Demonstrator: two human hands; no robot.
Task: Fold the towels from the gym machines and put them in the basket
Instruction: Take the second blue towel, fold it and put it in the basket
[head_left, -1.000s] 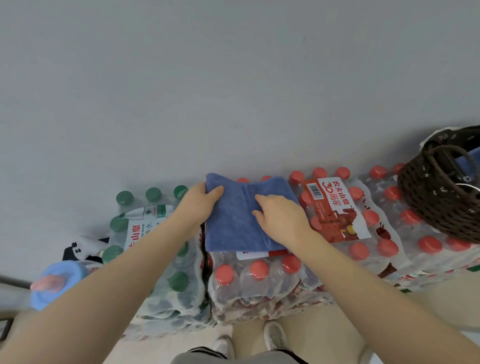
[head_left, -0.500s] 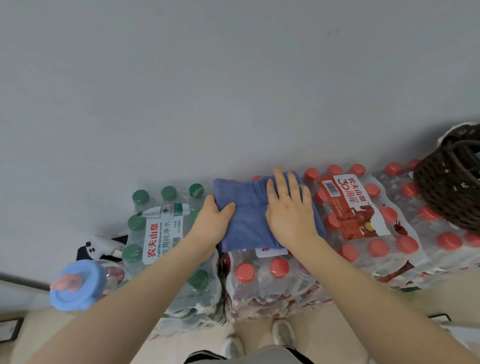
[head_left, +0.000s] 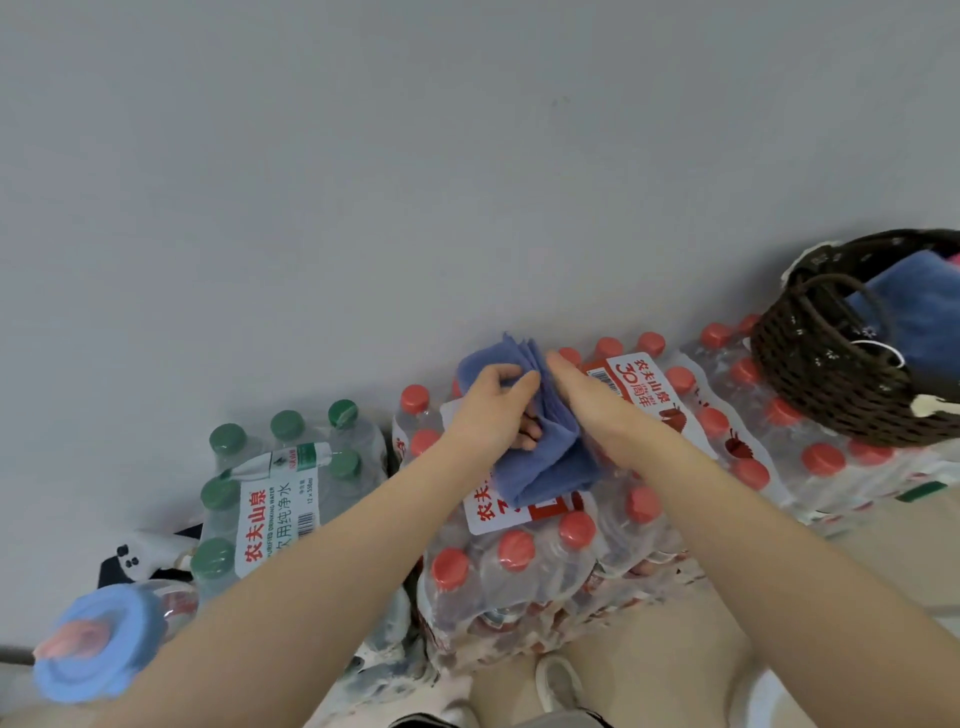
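The dark wicker basket sits on the red-capped water packs at the right, a folded blue towel already inside; a second blue towel, folded, lies on the nearer red-capped pack; the left hand grips it, fingers curled under a fold; the right hand rests straight-fingered against its right edge.

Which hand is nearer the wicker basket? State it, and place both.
Right. The right hand lies against the folded blue towel's right side, on the wicker basket's side. The left hand grips the towel's left part, farther from the basket. Neither touches it.
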